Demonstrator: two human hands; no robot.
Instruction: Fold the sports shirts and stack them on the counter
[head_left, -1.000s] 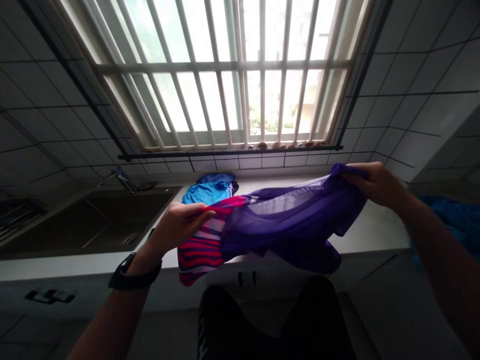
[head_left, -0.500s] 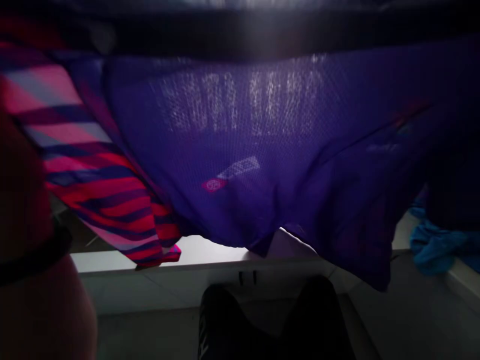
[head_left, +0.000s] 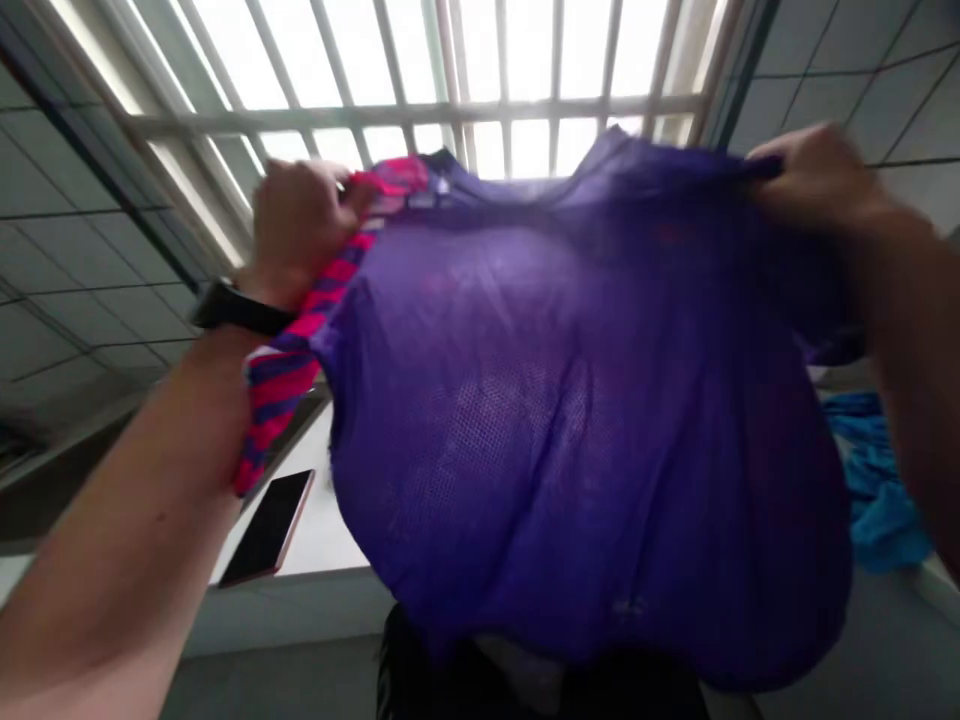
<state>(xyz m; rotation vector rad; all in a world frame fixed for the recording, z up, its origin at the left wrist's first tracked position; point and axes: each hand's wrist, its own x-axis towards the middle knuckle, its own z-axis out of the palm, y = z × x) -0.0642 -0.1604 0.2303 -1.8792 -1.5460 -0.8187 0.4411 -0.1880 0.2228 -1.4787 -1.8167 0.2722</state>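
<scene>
- I have the left hand (head_left: 304,215) pinching the pink-striped upper edge of a thin purple mesh shirt (head_left: 562,420), thumb and fingers pressed together on the cloth.
- I have the right hand (head_left: 817,180), motion-blurred, gripping the opposite upper edge; I cannot make out each finger.
- The shirt hangs spread between the two grips, its body drooping below them and its pink-and-purple striped sleeve falling just beside the left forearm.
- A black band-shaped wrist device (head_left: 240,308) sits directly behind the left grip.
- Below the left grip, I see a flat, dark-screened phone with a pinkish edge (head_left: 268,527) lying on a smooth white counter (head_left: 330,530).
- Below the right grip lies a crumpled bright-blue cloth (head_left: 877,490), partly hidden by the forearm.
- Beyond both grips stands a bright window with pale bars (head_left: 517,60).
</scene>
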